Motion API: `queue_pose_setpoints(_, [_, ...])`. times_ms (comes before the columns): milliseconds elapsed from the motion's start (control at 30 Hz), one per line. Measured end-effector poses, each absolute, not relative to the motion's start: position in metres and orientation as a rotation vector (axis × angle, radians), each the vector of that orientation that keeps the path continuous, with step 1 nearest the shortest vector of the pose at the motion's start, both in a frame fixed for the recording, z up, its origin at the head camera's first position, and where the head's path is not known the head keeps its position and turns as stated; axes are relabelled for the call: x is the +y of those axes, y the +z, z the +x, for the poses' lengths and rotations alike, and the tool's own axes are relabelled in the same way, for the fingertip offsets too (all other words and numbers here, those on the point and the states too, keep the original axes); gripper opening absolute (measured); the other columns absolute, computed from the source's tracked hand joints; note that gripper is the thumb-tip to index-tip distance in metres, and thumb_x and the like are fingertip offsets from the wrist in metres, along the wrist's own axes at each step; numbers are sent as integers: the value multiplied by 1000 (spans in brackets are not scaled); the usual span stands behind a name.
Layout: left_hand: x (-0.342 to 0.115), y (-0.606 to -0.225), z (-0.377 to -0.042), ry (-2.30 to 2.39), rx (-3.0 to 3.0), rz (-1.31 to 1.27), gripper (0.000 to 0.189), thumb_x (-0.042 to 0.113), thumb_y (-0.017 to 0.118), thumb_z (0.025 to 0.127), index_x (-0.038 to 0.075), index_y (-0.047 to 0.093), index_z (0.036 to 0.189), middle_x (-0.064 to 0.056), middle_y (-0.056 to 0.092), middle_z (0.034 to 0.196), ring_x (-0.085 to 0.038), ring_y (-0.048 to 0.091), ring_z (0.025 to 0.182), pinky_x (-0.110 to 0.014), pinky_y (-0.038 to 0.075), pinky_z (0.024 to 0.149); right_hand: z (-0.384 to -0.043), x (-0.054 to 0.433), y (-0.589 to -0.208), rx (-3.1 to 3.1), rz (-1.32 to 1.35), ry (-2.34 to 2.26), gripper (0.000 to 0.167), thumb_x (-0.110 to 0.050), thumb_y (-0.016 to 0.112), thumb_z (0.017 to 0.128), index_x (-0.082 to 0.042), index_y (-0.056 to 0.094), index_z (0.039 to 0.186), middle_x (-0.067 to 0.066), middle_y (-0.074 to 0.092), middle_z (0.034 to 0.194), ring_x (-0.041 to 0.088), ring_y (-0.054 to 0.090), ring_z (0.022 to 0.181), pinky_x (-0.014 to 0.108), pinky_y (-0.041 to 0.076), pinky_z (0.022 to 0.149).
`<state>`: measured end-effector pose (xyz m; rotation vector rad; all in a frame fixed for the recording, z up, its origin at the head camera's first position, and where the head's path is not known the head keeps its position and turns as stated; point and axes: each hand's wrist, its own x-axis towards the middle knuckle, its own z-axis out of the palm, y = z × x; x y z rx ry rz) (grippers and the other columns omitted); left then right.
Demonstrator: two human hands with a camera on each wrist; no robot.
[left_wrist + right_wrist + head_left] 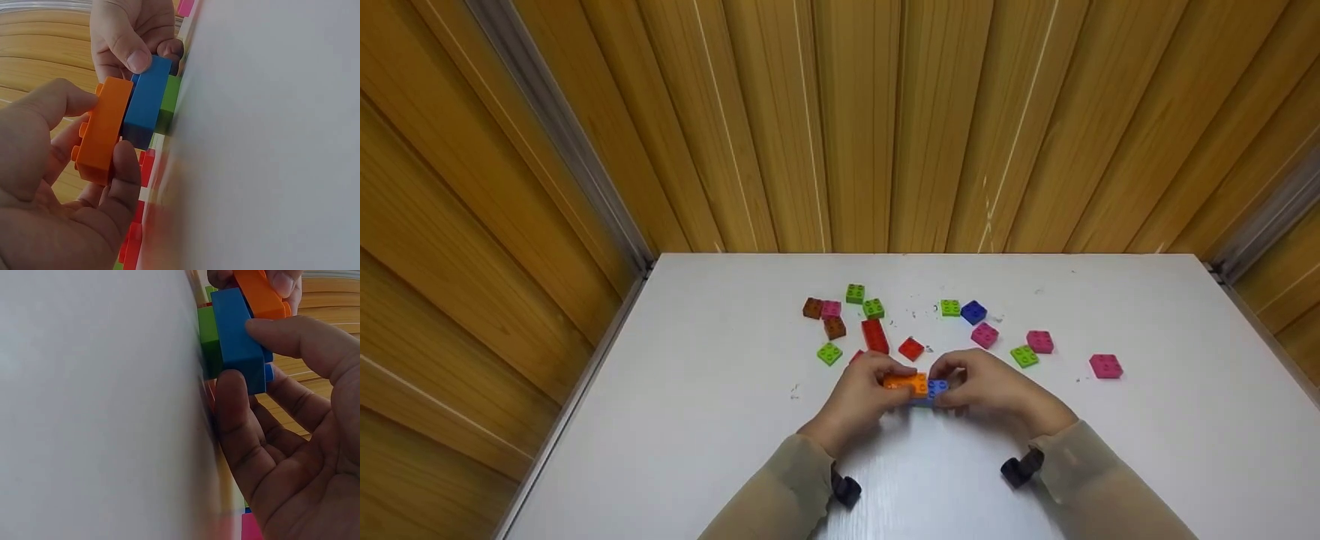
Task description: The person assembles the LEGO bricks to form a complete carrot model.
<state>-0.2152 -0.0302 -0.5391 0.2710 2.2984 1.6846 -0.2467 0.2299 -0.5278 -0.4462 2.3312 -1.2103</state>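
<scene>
On my feed the orange toy brick and blue toy brick look like smooth plastic with a soft sheen. I see a smooth, faintly glossy tabletop, wood-grained wall panels, a metal-looking corner strip and matt cloth sleeves.

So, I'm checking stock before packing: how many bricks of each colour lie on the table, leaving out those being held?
Green bricks: 5
Pink bricks: 4
Red bricks: 2
Brown bricks: 2
Dark blue brick: 1
Total: 14, plus one red-or-pink brick mostly hidden behind the left hand.
</scene>
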Motion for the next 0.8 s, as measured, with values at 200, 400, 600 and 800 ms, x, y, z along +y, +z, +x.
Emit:
queue_pose_setpoints(200, [-30,-539,-215,1670,2289,255,22,16,87,99,26,87,119,-2,66,128,-21,63,108,-27,64,86,-247,231,-529,2335,-434,-1214,32,-22,90,95,-13,77,123,10,76,117,22,71,88,29,64,79])
queue_pose_setpoints(400, [-30,-538,-216,1664,2271,250,22,18,87,100,25,86,120,-1,68,127,-20,66,94,-29,64,78,-247,230,-530,2341,-446,-1214,32,-23,90,96,-14,78,124,10,76,117,22,71,88,29,64,78])
queue_pose_setpoints(600, [-29,-536,-219,1654,2260,218,23,17,87,99,26,88,120,0,74,124,-20,64,84,-29,62,71,-248,230,-531,2327,-484,-1244,33,-17,88,95,-8,78,125,12,78,116,21,72,86,27,64,76])
queue_pose_setpoints(800, [-24,-532,-219,1604,2300,191,24,16,89,97,26,89,119,2,76,123,-20,65,105,-33,67,93,-246,233,-530,2331,-480,-1249,35,-20,89,95,-8,79,127,12,79,118,20,72,88,26,63,77])
